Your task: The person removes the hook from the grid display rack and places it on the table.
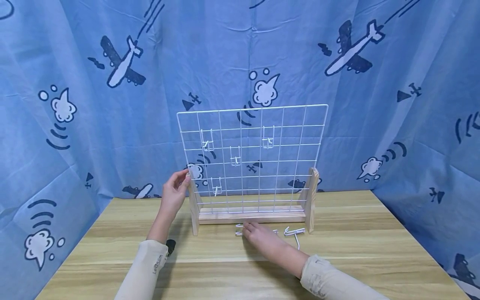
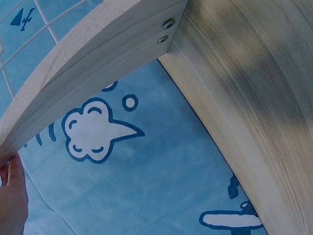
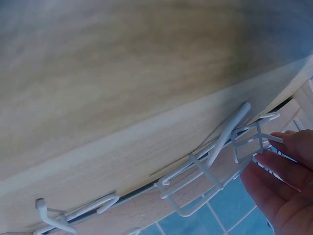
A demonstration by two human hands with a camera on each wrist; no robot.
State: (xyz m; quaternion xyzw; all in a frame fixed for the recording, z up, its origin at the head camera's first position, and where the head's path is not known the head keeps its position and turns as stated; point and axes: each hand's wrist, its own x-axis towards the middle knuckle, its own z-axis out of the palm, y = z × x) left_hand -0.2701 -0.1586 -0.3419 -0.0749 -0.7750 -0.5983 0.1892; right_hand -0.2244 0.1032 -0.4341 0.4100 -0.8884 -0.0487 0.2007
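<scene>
A big blue curtain [image 1: 225, 50] with planes and puffy clouds hangs behind a wooden table [image 1: 356, 250]. On the table, a white wire grid panel [image 1: 260, 161] stands up in a pale wooden stand [image 1: 252, 217]. Two arms in cream sleeves [image 1: 144, 271] reach in. The left hand [image 1: 175, 191] has its thumb and fingers pinched on the top of the stand's left leg [image 1: 193, 208]. The right hand [image 1: 262, 236] is low, in front of the stand, with thumb and fingers together on the end of a white wire hook [image 3: 247, 142] by the tabletop. Two loose hooks [image 1: 294, 231] lie to the right of that one, near the stand's front. Four more small hooks [image 1: 235, 159] hang on the grid, mostly toward its left side.
</scene>
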